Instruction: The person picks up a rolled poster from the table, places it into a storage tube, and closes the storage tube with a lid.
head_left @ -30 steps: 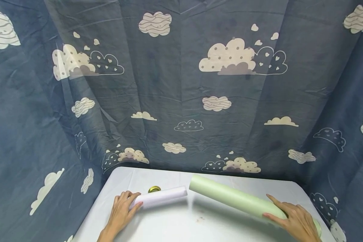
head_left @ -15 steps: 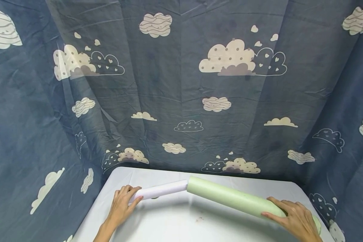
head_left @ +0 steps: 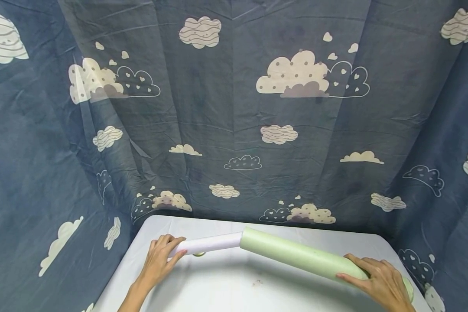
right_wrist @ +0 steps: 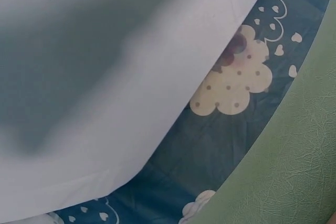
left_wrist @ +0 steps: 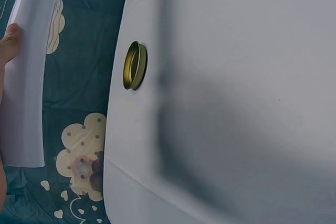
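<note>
My left hand point(head_left: 157, 263) grips the left end of a white rolled sheet point(head_left: 218, 242), thumb in front and fingers behind. In the left wrist view my thumb lies against this white roll point(left_wrist: 25, 87). The right hand point(head_left: 383, 279) holds a wider pale green roll point(head_left: 296, 255) near its right end. In the right wrist view the green roll point(right_wrist: 294, 161) shows a creased, leathery texture. Both rolls are raised above the table. The white roll's right end meets the green roll's left mouth; whether it is inside cannot be told.
A shallow gold lid point(left_wrist: 135, 66) lies on the white table point(head_left: 218, 288), mostly behind the white roll in the head view. A small stain point(head_left: 257, 283) marks the tabletop. Dark blue cloud-print curtains point(head_left: 203, 108) surround the table.
The white roll has risen off the table and its right end has moved up to the green roll's left mouth, closing the gap. The green roll has shifted slightly left.
</note>
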The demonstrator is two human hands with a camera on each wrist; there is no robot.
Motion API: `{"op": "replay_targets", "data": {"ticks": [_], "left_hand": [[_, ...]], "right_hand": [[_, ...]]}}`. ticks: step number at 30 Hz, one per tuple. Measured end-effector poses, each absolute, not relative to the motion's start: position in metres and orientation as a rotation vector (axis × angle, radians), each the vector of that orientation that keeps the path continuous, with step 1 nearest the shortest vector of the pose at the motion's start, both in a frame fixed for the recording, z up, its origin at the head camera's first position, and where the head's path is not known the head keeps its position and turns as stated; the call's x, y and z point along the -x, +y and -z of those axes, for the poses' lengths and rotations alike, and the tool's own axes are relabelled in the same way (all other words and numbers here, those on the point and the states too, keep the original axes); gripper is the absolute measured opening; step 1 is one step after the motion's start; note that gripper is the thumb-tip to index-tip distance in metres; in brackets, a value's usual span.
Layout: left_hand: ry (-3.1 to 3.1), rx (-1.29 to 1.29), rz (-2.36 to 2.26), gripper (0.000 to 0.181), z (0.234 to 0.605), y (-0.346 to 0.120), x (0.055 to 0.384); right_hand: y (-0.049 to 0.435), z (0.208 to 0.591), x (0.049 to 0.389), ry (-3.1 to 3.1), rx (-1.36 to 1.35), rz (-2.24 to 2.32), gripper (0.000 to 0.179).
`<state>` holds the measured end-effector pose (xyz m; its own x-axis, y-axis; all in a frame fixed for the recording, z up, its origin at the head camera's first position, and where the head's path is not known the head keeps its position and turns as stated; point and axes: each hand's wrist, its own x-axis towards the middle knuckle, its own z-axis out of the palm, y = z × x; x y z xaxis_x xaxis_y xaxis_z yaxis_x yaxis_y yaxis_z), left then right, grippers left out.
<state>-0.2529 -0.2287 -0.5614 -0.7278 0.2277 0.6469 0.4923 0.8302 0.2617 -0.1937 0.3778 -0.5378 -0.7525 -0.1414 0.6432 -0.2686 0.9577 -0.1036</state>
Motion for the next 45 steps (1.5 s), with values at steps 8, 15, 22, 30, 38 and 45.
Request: {"op": "replay_targets", "data": {"ticks": [8, 15, 22, 30, 38, 45], "left_hand": [[-2.393, 0.564, 0.576, 0.033, 0.555, -0.223, 0.254], [-2.387, 0.600, 0.571, 0.033, 0.555, -0.216, 0.257], [-2.366, 0.639, 0.558, 0.034, 0.554, -0.210, 0.260], [-2.374, 0.667, 0.535, 0.031, 0.552, -0.204, 0.262], [-2.401, 0.696, 0.527, 0.032, 0.548, -0.199, 0.264], [-2.431, 0.723, 0.551, 0.031, 0.544, -0.197, 0.266]], "right_hand": [[0.373, 0.536, 0.193, -2.447, -0.281, -0.245, 0.070], [0.368, 0.535, 0.195, -2.389, -0.367, -0.230, 0.075], [0.365, 0.535, 0.196, -2.379, -0.412, -0.210, 0.082], [0.363, 0.535, 0.199, -2.349, -0.476, -0.168, 0.083], [0.361, 0.535, 0.200, -2.342, -0.491, -0.172, 0.080], [0.362, 0.531, 0.200, -2.352, -0.483, -0.194, 0.077]]}}
